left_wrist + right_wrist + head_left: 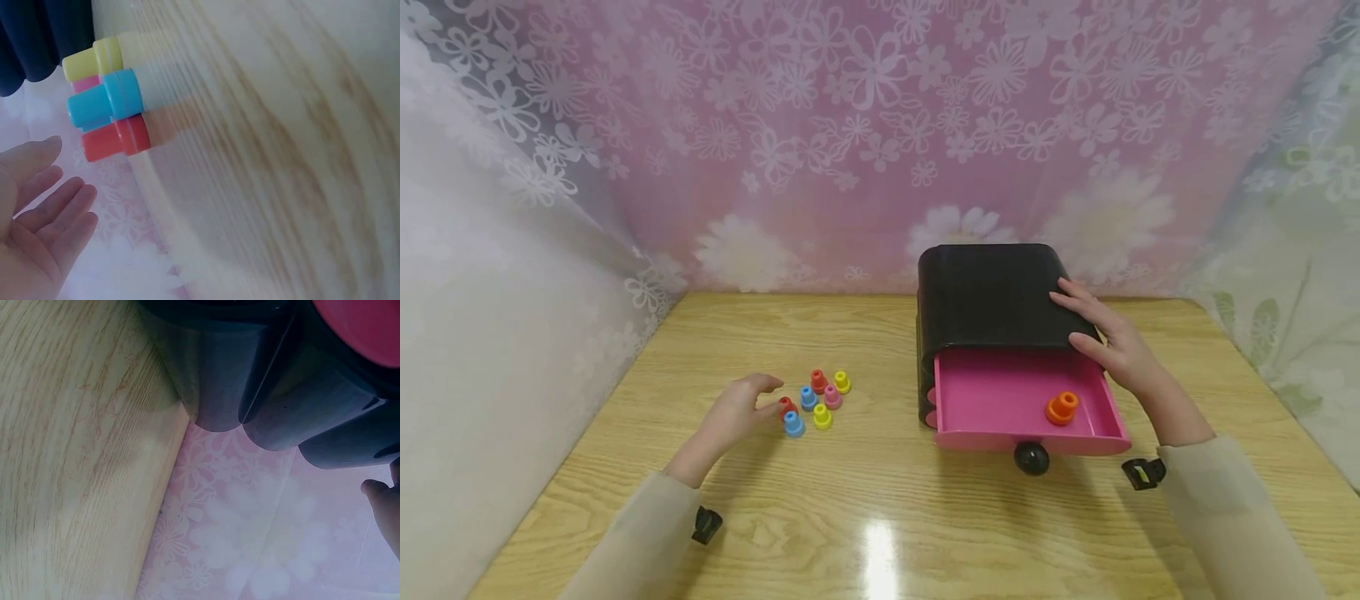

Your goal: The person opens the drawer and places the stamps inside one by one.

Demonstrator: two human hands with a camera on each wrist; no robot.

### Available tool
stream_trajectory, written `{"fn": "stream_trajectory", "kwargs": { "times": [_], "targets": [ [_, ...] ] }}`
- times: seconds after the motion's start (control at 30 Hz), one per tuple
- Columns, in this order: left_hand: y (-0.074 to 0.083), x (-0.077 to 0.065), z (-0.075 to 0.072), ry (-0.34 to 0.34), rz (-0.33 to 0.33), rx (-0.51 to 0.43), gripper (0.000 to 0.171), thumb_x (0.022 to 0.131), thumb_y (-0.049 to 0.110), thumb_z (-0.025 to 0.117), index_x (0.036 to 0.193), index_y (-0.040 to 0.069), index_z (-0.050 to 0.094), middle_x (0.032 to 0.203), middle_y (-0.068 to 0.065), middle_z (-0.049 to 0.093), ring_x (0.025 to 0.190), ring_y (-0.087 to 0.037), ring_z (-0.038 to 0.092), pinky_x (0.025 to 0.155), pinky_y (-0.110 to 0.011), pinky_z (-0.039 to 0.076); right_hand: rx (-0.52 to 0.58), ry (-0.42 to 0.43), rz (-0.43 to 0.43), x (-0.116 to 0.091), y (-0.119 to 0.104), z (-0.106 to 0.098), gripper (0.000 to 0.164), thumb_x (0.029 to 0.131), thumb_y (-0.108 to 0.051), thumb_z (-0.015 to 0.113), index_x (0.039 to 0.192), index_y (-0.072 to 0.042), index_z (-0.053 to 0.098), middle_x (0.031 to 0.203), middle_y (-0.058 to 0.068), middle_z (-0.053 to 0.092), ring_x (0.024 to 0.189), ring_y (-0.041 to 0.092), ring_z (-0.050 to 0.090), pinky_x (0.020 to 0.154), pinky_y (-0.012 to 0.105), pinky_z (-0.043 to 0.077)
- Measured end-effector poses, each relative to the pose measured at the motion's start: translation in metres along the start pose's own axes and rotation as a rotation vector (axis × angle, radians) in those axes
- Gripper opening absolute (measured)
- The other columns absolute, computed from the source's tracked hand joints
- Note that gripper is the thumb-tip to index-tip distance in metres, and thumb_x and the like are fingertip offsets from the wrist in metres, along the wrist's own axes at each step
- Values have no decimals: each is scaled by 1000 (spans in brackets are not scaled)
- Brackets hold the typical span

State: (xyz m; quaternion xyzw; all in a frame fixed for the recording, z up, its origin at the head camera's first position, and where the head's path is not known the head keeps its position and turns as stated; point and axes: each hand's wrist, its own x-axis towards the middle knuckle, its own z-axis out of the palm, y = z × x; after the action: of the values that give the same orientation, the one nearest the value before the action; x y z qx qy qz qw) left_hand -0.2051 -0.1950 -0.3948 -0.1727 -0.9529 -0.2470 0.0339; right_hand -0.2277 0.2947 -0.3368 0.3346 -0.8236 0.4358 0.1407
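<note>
My left hand is beside a cluster of small stepped plastic pegs, thumb and fingers spread. Nearest to it is a red peg; in the left wrist view a gap shows between the fingers and that peg. A blue peg stands next to the red one. My right hand rests on the top right edge of a black drawer cabinet, fingers extended. The cabinet's pink top drawer is pulled out, and an orange peg stands inside it.
More pegs stand in the cluster: another red peg, another blue peg, a pink peg and two yellow ones. A black knob sticks out from the drawer front. Floral cloth hangs behind the wooden table.
</note>
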Motion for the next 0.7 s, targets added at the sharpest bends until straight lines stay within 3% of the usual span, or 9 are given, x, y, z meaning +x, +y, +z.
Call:
{"fn": "stream_trajectory", "kwargs": {
  "times": [0.27, 0.53, 0.7],
  "targets": [
    [-11, 3, 2, -86, -47, -25, 29, 82, 9, 62, 107, -5, 57, 105, -18, 58, 97, -31, 55, 82, -44, 44, -10, -14, -12, 1, 1, 1, 49, 82, 3, 49, 131, 1, 39, 141, 18, 23, 131, 30, 11, 103, 28, 12],
    [-18, 7, 5, -141, -34, -49, 24, 82, 8, 61, 103, -4, 59, 102, -17, 60, 94, -31, 56, 81, -44, 44, 6, -10, 23, -1, 1, 1, 49, 83, 0, 49, 132, -2, 40, 143, 14, 22, 132, 23, 10, 104, 47, 9],
    [-20, 10, 8, -163, -19, -53, 19, 81, 6, 62, 99, -2, 60, 97, -14, 62, 91, -28, 58, 80, -43, 45, 5, -14, 21, -2, 0, 0, 50, 83, 0, 49, 132, -2, 39, 143, 14, 21, 132, 25, 9, 104, 43, 9]
  ]
}}
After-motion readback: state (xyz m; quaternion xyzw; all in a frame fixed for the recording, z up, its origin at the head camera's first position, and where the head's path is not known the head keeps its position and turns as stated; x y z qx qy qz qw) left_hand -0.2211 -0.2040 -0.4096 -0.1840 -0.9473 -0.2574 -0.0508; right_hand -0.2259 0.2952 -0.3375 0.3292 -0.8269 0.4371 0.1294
